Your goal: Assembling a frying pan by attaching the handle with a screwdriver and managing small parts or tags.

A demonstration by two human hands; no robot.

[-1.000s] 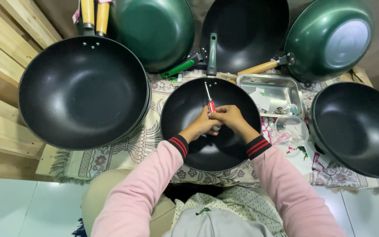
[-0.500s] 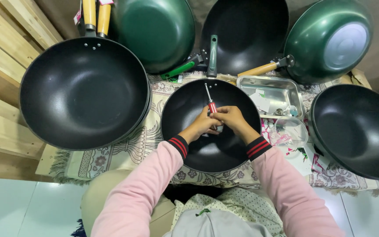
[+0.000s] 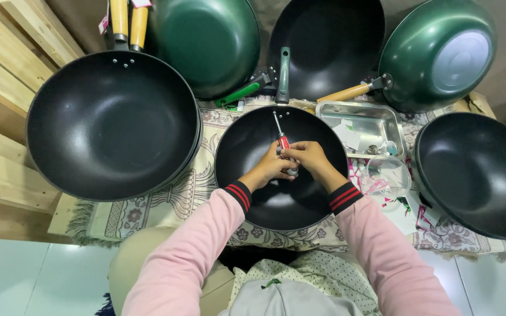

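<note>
A black wok [image 3: 253, 199] lies in front of me on a patterned cloth [image 3: 165, 199]. Both my hands meet over its middle. My right hand [image 3: 308, 158] grips the red and clear handle of a screwdriver [image 3: 282, 140], whose metal shaft points toward the wok's far rim and the green handle [image 3: 283, 73] there. My left hand [image 3: 270, 169] closes around the lower end of the same screwdriver handle, touching the right hand. Pink sleeves with dark striped cuffs cover both my arms.
A large black wok [image 3: 112, 123] sits at the left, another [image 3: 475, 175] at the right. Two green woks [image 3: 206, 41] [image 3: 440, 52] and a black one [image 3: 329, 41] lean at the back. A metal tray [image 3: 358, 126] with small parts and a clear cup [image 3: 385, 175] lie to the right. Wooden planks [image 3: 1, 88] line the left.
</note>
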